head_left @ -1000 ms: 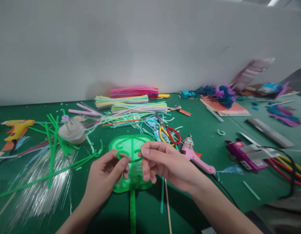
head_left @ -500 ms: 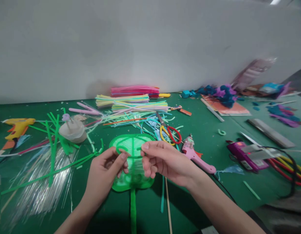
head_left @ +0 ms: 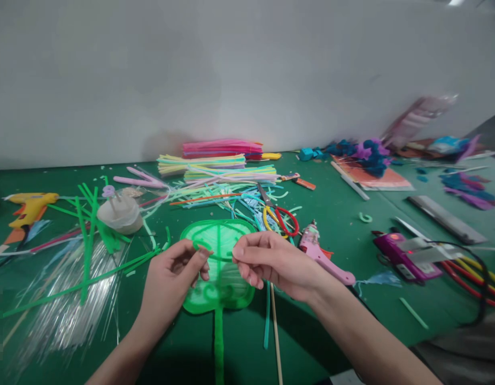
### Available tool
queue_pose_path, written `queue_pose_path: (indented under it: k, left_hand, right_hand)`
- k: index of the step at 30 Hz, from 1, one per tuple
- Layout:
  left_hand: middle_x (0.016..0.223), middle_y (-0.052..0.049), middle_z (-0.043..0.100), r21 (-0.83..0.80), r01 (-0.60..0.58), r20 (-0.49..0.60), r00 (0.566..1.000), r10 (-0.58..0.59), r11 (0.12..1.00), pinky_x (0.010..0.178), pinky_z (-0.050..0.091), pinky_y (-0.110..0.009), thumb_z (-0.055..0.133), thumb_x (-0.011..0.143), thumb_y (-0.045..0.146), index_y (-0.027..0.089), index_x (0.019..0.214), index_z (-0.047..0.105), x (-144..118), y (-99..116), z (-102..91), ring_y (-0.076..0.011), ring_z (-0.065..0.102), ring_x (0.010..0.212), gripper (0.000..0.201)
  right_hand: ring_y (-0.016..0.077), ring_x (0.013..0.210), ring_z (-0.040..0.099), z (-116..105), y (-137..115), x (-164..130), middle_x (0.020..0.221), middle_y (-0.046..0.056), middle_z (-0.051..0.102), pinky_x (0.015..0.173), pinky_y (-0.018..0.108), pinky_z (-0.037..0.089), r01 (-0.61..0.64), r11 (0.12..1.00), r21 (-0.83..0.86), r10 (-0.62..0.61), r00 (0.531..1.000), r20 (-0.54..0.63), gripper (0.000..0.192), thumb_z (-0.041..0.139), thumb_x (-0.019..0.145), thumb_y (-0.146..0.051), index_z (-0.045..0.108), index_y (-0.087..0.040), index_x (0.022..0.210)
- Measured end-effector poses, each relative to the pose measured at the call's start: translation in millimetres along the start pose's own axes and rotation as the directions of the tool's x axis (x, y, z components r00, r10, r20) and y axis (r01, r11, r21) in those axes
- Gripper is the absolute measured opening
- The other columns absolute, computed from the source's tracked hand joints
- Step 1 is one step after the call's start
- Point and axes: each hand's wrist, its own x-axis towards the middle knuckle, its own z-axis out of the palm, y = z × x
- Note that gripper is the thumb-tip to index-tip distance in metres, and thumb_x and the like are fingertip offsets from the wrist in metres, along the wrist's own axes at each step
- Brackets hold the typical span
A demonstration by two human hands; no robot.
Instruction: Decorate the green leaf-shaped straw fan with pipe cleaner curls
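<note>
1. While my left hand [head_left: 173,280] and my right hand [head_left: 271,262] meet above the green leaf-shaped piece [head_left: 219,267], each pinches one end of a short green curved strip [head_left: 215,256] between thumb and forefinger; the other fingers are loosely curled.
2. Held just over the leaf's upper half, the strip bows slightly between the two pinches, so I judge it light, soft and easy to bend, likely a bit of pipe cleaner that keeps whatever curve it is given.
3. Gripping at the very tips looks right: it leaves the middle free to shape, and a firmer squeeze would probably flatten the fuzz.
4. Flat on the green table [head_left: 335,208], the leaf appears thin and translucent, ribbed with green lines, its stem [head_left: 218,347] running toward me; I would lift it by the stem, not the flimsy-looking blade.
5. Near my right hand lie a thin wooden stick [head_left: 276,342], a pink glue gun [head_left: 322,256] and scissors with red and yellow handles [head_left: 277,219].
6. Bundles of coloured strips [head_left: 221,160] sit against the pale wall [head_left: 231,75]; a yellow glue gun [head_left: 29,206] and loose green strips [head_left: 87,224] clutter the left.
</note>
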Motion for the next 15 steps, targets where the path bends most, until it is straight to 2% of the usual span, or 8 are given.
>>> queue_pose_path:
  k: [5,9,11,12,15]
  left_hand:
    - [0.054,0.003,0.06,-0.005,0.008,0.004,1.0,-0.008,1.0,0.047,0.041,-0.018,0.069,0.082,0.033,0.018,0.064,0.059,0.6,-1.0,0.6,-0.009,0.054,0.048,0.025]
    - [0.056,0.003,0.06,-0.126,0.07,0.013,0.998,-0.069,0.99,0.044,0.04,-0.017,0.071,0.081,0.036,0.017,0.065,0.061,1.8,-3.6,1.4,-0.008,0.054,0.049,0.027]
    - [0.057,0.004,0.06,-0.244,0.131,0.019,0.991,-0.13,0.961,0.041,0.038,-0.015,0.073,0.079,0.037,0.016,0.066,0.062,3.1,-4.5,2.1,-0.0069,0.053,0.047,0.027]
    - [0.057,0.003,0.06,-0.295,0.16,0.023,0.987,-0.16,0.942,0.039,0.037,-0.015,0.075,0.078,0.037,0.015,0.067,0.063,3.7,-4.8,2.5,-0.0064,0.053,0.046,0.027]
    - [0.058,0.002,0.063,-0.38,0.207,0.026,0.977,-0.213,0.901,0.038,0.036,-0.013,0.079,0.074,0.037,0.014,0.067,0.065,4.9,-5.0,4.5,-0.0061,0.053,0.046,0.027]
  right_hand:
    - [0.0047,0.046,0.058,0.3,0.5,-0.5,0.059,-0.002,0.066,0.043,0.013,0.046,-0.002,1.0,-0.023,0.002,1.0,-0.007,0.031,0.081,0.071,-0.037,0.064,-0.012,0.07]
    - [0.0059,0.041,0.056,-2.6,0.2,-0.6,0.057,0.0,0.066,0.038,0.014,0.043,0.02,0.998,-0.065,-0.02,1.0,-0.001,0.037,0.068,0.083,-0.049,0.064,-0.013,0.079]
    - [0.0062,0.042,0.055,-3.9,1.5,0.2,0.058,-0.002,0.065,0.039,0.015,0.043,0.121,0.987,-0.11,-0.131,0.988,-0.087,0.037,0.064,0.086,-0.051,0.066,-0.014,0.092]
    - [0.0062,0.044,0.055,-4.2,2.8,1.0,0.059,-0.003,0.063,0.04,0.016,0.044,0.193,0.969,-0.155,-0.214,0.967,-0.139,0.036,0.064,0.086,-0.05,0.066,-0.016,0.097]
    - [0.0076,0.056,0.058,-2.8,9.5,4.1,0.069,-0.003,0.063,0.048,0.017,0.047,0.36,0.866,-0.345,-0.444,0.873,-0.202,0.026,0.068,0.085,-0.041,0.068,-0.018,0.097]
